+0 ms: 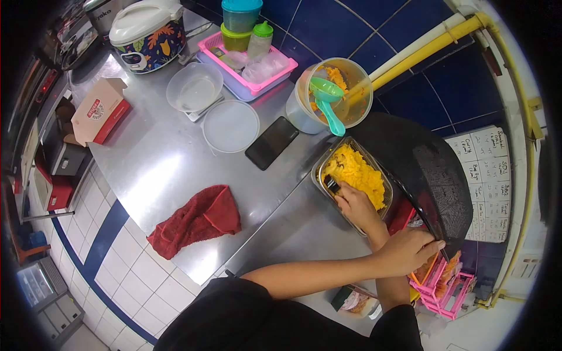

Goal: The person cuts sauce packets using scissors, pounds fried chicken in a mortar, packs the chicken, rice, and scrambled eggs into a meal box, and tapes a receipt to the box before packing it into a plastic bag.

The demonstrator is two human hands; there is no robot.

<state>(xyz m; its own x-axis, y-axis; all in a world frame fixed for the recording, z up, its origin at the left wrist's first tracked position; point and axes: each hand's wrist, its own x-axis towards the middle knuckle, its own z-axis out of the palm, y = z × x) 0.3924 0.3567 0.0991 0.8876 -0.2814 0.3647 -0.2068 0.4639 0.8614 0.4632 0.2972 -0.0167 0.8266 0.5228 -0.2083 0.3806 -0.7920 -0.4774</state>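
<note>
My left hand (414,250) reaches across to the right, its fingers closed on the rim of a large black wok (442,181), which is tipped on its side. Below that arm passes my right arm, and my right hand (356,205) is over a clear rectangular container (319,169). A mound of yellow shredded or mashed food (357,172) fills much of this container. My right fingers are closed around a black utensil (332,183); its shape is mostly hidden by the hand and the food.
Behind the container stands a tub (298,111) with a green scoop (328,96). A phone (272,143), a round lid (231,126), a red cloth (202,219), a cardboard box (102,111), a rice cooker (146,38) and a pink basket (254,88) are on the steel table.
</note>
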